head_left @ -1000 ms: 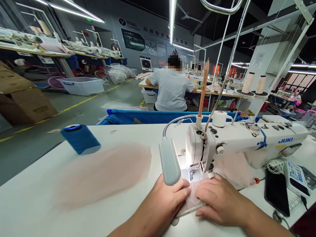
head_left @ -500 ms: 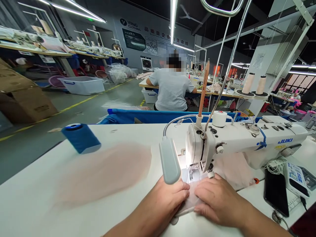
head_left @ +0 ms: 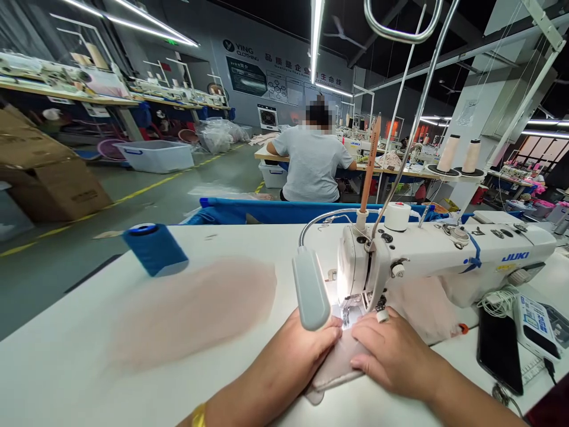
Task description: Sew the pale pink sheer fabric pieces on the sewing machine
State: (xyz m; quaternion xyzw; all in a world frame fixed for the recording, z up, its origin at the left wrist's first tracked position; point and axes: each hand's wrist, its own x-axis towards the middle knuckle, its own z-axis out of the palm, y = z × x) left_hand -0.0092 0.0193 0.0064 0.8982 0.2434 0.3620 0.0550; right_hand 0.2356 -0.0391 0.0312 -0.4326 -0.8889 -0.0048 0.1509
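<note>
My left hand (head_left: 306, 341) presses its closed fingers on the left side of a small pale pink fabric piece (head_left: 335, 362), just in front of the needle area. On the other side, my right hand (head_left: 391, 353) holds the piece with fingers bent over it and the thumb along its near edge. The far end of the fabric lies by the presser foot (head_left: 347, 317) of a white sewing machine (head_left: 444, 249). A grey lamp head (head_left: 311, 290) hangs over the back of my left hand and hides part of it.
A thin pale pink fabric piece (head_left: 200, 314) lies on the left of the white table, near a blue thread cone (head_left: 155, 249). More pink fabric (head_left: 422, 302) rests behind my right hand. A phone (head_left: 500, 350) lies at right. A person (head_left: 311, 160) sits ahead.
Both hands have edged slightly towards the needle, and more of the fabric shows between them. The whole view has shifted a little.
</note>
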